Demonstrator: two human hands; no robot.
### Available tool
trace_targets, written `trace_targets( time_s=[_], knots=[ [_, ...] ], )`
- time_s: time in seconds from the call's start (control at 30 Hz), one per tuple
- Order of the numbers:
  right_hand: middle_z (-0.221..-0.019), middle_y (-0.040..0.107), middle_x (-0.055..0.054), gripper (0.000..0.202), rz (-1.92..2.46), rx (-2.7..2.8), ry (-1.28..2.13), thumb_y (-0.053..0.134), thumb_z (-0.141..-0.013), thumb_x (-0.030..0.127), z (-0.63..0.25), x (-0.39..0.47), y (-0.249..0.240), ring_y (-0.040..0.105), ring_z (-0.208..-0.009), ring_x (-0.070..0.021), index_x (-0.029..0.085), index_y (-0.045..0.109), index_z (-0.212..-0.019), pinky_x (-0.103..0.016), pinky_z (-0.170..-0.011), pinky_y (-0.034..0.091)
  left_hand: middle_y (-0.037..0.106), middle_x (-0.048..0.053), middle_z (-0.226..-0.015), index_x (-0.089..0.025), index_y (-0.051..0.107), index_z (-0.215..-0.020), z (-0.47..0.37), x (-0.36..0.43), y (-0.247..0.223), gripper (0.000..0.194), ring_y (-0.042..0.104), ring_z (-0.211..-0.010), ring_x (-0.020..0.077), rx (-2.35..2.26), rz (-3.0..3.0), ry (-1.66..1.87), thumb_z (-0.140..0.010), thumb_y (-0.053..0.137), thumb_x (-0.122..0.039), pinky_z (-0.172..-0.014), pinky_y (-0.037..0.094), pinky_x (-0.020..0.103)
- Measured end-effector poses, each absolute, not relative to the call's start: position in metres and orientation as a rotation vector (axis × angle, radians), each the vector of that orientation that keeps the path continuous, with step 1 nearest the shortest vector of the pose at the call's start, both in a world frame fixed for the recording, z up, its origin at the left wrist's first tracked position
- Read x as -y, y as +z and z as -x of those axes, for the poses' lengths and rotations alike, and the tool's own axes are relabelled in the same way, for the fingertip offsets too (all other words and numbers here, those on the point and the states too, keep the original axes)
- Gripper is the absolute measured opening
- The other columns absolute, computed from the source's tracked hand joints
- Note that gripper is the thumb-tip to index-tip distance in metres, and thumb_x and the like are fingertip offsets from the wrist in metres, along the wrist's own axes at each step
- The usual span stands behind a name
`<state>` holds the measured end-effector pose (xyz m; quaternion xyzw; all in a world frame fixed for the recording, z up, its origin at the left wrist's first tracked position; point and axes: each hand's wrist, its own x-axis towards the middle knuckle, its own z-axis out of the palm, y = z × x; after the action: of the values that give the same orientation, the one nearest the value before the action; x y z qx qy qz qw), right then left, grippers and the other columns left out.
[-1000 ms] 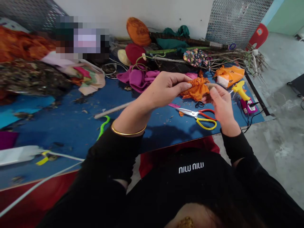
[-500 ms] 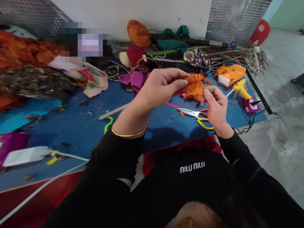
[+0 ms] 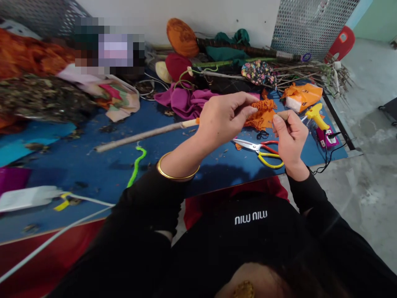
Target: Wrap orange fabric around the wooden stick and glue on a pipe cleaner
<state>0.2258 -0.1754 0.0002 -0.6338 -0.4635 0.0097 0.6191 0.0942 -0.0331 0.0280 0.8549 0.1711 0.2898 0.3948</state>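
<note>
Gathered, ruffled orange cloth [image 3: 263, 116] is pinched between the thumb and fingers of my left hand [image 3: 221, 116]. A long greyish stick [image 3: 139, 136] runs up behind that hand, with a bit of orange showing where it disappears; whether the hand grips it too is hidden. To the cloth's right, my right hand [image 3: 291, 138] is closed, thumb against forefinger, close to the cloth's edge. What is in that pinch is too small to make out. Scissors [image 3: 256, 147] with red and yellow handles lie partly open on the table below the hands.
A yellow glue gun [image 3: 316, 116], a purple power block [image 3: 327, 136] and an orange packet [image 3: 302, 97] are at right. Purple cloth [image 3: 182, 99], cloth-covered shapes and twigs line the back. Dry leaves [image 3: 40, 97], a green fuzzy strip [image 3: 136, 165] and a white cable [image 3: 56, 240] are left.
Both hands have moved slightly right, the orange cloth with them. More of the stick shows now, its far end further left. My right fingers have come a little away from the cloth.
</note>
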Motion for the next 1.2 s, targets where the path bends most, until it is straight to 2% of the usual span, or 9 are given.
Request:
trace_targets(
  time_s=[0.13, 0.27, 0.37, 0.47, 0.6, 0.73, 0.9, 1.07, 1.2],
  knots=[
    [-0.071, 0.053, 0.003, 0.043, 1.434, 1.064, 0.040, 0.058, -0.104, 0.063, -0.225, 0.172, 0.002, 0.055, -0.068, -0.0143, 0.026, 0.061, -0.082, -0.032, -0.070, 0.053, 0.079, 0.006, -0.088, -0.023, 0.081, -0.115, -0.094, 0.035, 0.023, 0.028, 0.071, -0.083, 0.0227, -0.501, -2.342, 0.862, -0.099, 0.063, -0.038, -0.071, 0.052, 0.032],
    [-0.072, 0.052, 0.002, 0.044, 1.462, 1.042, 0.073, 0.059, -0.104, 0.063, -0.227, 0.168, 0.002, 0.053, -0.070, -0.0141, 0.026, 0.060, -0.081, -0.032, -0.071, 0.054, 0.082, 0.007, -0.103, -0.027, 0.079, -0.122, -0.094, 0.034, 0.016, 0.030, 0.074, -0.094, 0.0238, -0.461, -2.470, 0.918, -0.104, 0.058, -0.039, -0.074, 0.052, 0.033],
    [-0.072, 0.049, 0.003, 0.044, 1.450, 1.017, 0.085, 0.060, -0.103, 0.062, -0.231, 0.162, -0.003, 0.052, -0.070, -0.0133, 0.025, 0.060, -0.081, -0.030, -0.069, 0.052, 0.081, 0.007, -0.110, -0.028, 0.078, -0.123, -0.095, 0.035, 0.013, 0.030, 0.073, -0.089, 0.0225, -0.464, -2.603, 0.979, -0.107, 0.054, -0.039, -0.068, 0.048, 0.033],
    [-0.070, 0.044, 0.004, 0.047, 1.380, 0.970, 0.156, 0.062, -0.102, 0.064, -0.237, 0.155, -0.011, 0.048, -0.065, -0.0110, 0.024, 0.057, -0.078, -0.026, -0.061, 0.046, 0.080, 0.007, -0.101, -0.028, 0.078, -0.123, -0.098, 0.038, 0.012, 0.032, 0.071, -0.080, 0.0227, -0.486, -2.739, 0.964, -0.109, 0.051, -0.039, -0.061, 0.041, 0.034],
    [-0.066, 0.043, 0.006, 0.051, 1.320, 0.867, 0.281, 0.067, -0.097, 0.070, -0.243, 0.147, -0.020, 0.047, -0.059, -0.0083, 0.024, 0.058, -0.077, -0.022, -0.054, 0.043, 0.077, 0.009, -0.095, -0.025, 0.077, -0.123, -0.102, 0.045, 0.015, 0.038, 0.072, -0.082, 0.0240, -0.568, -2.841, 0.875, -0.112, 0.042, -0.033, -0.062, 0.042, 0.034],
    [-0.065, 0.049, 0.006, 0.050, 1.295, 0.815, 0.313, 0.069, -0.096, 0.070, -0.242, 0.146, -0.019, 0.052, -0.057, -0.0071, 0.023, 0.063, -0.079, -0.022, -0.054, 0.050, 0.078, 0.010, -0.096, -0.024, 0.077, -0.125, -0.103, 0.047, 0.016, 0.039, 0.072, -0.082, 0.0225, -0.575, -2.883, 0.840, -0.112, 0.041, -0.031, -0.062, 0.044, 0.032],
    [-0.078, 0.067, 0.006, 0.042, 1.314, 0.937, 0.290, 0.076, -0.091, 0.067, -0.238, 0.159, -0.007, 0.061, -0.062, -0.0079, 0.025, 0.073, -0.095, -0.024, -0.057, 0.057, 0.082, 0.008, -0.110, -0.025, 0.078, -0.127, -0.100, 0.038, 0.014, 0.033, 0.075, -0.089, 0.0218, -0.540, -2.729, 0.918, -0.108, 0.052, -0.032, -0.068, 0.049, 0.030],
    [-0.084, 0.070, 0.004, 0.031, 1.373, 1.077, -0.016, 0.074, -0.097, 0.056, -0.241, 0.173, -0.009, 0.066, -0.069, -0.0105, 0.026, 0.072, -0.095, -0.029, -0.067, 0.062, 0.083, 0.007, -0.099, -0.023, 0.080, -0.127, -0.096, 0.030, 0.016, 0.031, 0.075, -0.089, 0.0226, -0.509, -2.538, 0.889, -0.103, 0.061, -0.030, -0.073, 0.053, 0.031],
    [-0.092, 0.070, 0.001, 0.024, 1.386, 1.140, -0.294, 0.067, -0.104, 0.050, -0.250, 0.171, -0.014, 0.071, -0.082, -0.0156, 0.026, 0.072, -0.105, -0.035, -0.077, 0.064, 0.082, 0.006, -0.094, -0.021, 0.081, -0.125, -0.096, 0.031, 0.020, 0.031, 0.073, -0.082, 0.0217, -0.499, -2.483, 0.798, -0.101, 0.062, -0.028, -0.072, 0.053, 0.032]
  ],
)
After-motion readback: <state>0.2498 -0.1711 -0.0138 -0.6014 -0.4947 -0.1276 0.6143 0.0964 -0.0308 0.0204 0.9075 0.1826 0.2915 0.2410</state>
